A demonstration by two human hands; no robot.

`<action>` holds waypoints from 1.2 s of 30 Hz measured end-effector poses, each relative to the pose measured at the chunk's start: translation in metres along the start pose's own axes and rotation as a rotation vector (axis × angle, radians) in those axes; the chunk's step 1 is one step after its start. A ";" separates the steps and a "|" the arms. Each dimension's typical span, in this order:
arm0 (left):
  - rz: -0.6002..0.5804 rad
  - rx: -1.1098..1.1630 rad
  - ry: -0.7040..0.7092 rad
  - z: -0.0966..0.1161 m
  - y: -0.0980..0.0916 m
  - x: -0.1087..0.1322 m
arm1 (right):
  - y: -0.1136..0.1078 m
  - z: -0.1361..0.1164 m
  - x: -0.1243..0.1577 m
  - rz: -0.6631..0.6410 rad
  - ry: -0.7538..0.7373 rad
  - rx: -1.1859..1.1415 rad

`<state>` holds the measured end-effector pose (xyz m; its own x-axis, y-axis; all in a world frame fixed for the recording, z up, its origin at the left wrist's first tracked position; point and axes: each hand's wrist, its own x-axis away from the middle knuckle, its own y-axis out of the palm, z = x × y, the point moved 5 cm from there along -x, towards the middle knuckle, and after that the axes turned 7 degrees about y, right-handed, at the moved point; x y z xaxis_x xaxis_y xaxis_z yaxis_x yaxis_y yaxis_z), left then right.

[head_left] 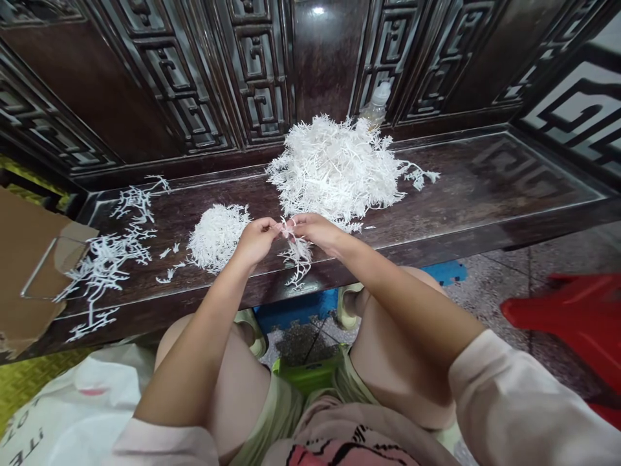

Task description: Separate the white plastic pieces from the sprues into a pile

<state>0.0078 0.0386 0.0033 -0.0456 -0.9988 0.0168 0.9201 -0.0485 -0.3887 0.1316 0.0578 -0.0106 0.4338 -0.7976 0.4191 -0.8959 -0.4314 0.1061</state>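
My left hand point(259, 238) and my right hand point(314, 230) meet over the front edge of the dark wooden bench. Fingertips of both are pinched on a small white branched plastic piece point(297, 255), part of which hangs down below them. Behind my right hand rises a large heap of white branched pieces point(339, 168). Just left of my left hand lies a smaller white pile point(218, 236). Farther left are bare white branching stems point(109, 259), with a few loose bits between. My fingers hide the exact spot they grip.
A clear bottle with a white cap point(381, 100) stands behind the large heap, against the carved wooden back. At the left are a cardboard piece point(29, 259) and a white bag point(87, 401). A red plastic stool point(572, 317) is on the floor at right.
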 end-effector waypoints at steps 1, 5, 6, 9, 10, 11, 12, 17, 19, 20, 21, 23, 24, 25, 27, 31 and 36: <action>0.019 -0.005 0.003 0.000 -0.001 0.000 | 0.001 -0.001 0.000 -0.008 -0.011 -0.022; 0.090 0.049 0.009 0.003 -0.001 -0.002 | 0.004 -0.005 0.001 -0.025 -0.081 -0.139; 0.110 0.078 0.008 0.004 -0.001 -0.002 | 0.005 -0.007 0.002 -0.014 -0.107 -0.169; 0.173 0.156 0.023 0.009 0.003 -0.004 | 0.006 -0.012 0.006 0.040 -0.177 -0.229; 0.199 0.174 0.032 0.011 0.004 -0.005 | 0.006 -0.014 0.007 0.061 -0.192 -0.244; 0.225 0.185 0.040 0.012 0.006 -0.006 | 0.007 -0.015 0.009 0.083 -0.201 -0.256; 0.246 0.190 0.045 0.012 0.007 -0.006 | 0.008 -0.016 0.011 0.107 -0.206 -0.262; 0.509 0.142 -0.059 -0.005 -0.022 -0.007 | 0.000 -0.025 0.022 0.208 -0.249 -0.218; 0.571 0.090 -0.061 -0.011 -0.042 -0.006 | -0.008 -0.030 0.026 0.220 -0.253 -0.183; 0.559 0.043 -0.031 -0.012 -0.051 -0.006 | -0.012 -0.032 0.027 0.238 -0.243 -0.125; 0.540 -0.008 -0.001 -0.013 -0.057 -0.006 | -0.017 -0.032 0.027 0.263 -0.209 -0.040; 0.531 -0.064 -0.006 -0.020 -0.066 -0.008 | -0.021 -0.031 0.024 0.298 -0.141 0.147; 0.507 -0.089 -0.050 -0.027 -0.067 -0.010 | -0.022 -0.031 0.022 0.320 -0.140 0.224; 0.472 -0.158 -0.108 -0.036 -0.067 -0.012 | -0.021 -0.030 0.020 0.345 -0.157 0.280; 0.442 -0.291 -0.187 -0.051 -0.068 -0.017 | -0.012 -0.025 0.016 0.309 -0.178 0.345; 0.492 -0.354 -0.266 -0.055 -0.072 -0.021 | 0.006 -0.019 0.015 0.184 -0.211 0.419; 0.625 -0.171 0.045 0.028 -0.065 0.009 | -0.018 -0.037 0.019 0.257 -0.218 0.333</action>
<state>-0.0412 0.0325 0.0549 0.4589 -0.8374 -0.2970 0.7037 0.5466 -0.4539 0.1522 0.0663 0.0291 0.2439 -0.9508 0.1909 -0.9127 -0.2916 -0.2864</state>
